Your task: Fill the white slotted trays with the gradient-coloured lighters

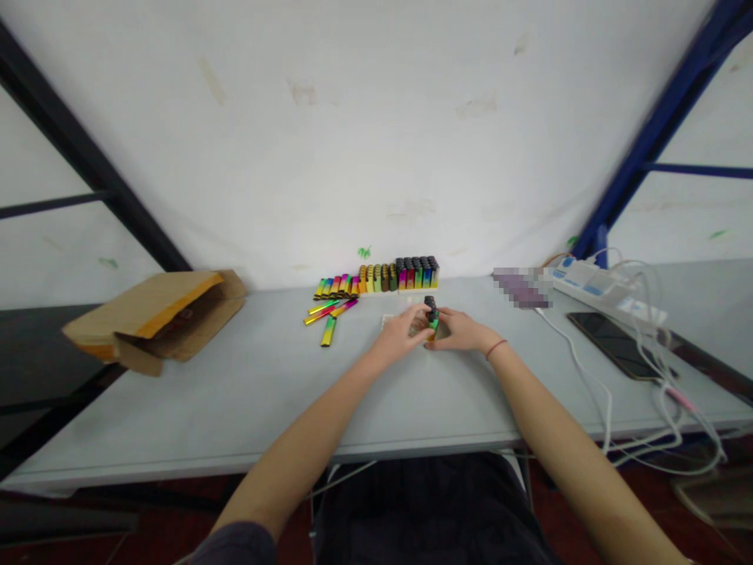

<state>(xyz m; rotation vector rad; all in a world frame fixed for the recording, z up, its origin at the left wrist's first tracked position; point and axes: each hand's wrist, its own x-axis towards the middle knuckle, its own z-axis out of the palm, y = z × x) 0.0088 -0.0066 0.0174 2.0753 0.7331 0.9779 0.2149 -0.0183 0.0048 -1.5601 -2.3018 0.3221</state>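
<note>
At the middle of the grey tabletop [235, 392] we hold a green lighter [433, 316] upright between both hands, our left hand [401, 333] and right hand [461, 331] each closed around it. Just behind stands a row of colourful lighters [400, 276], with loose ones [332, 308] lying to its left and an open cardboard box [156, 318] well apart

Open tabletop at front, clutter along the back

Passage is blocked behind by the lighter row [400, 276], left by the cardboard box [156, 318], right by cables [594, 377] and phone [612, 344].
</note>
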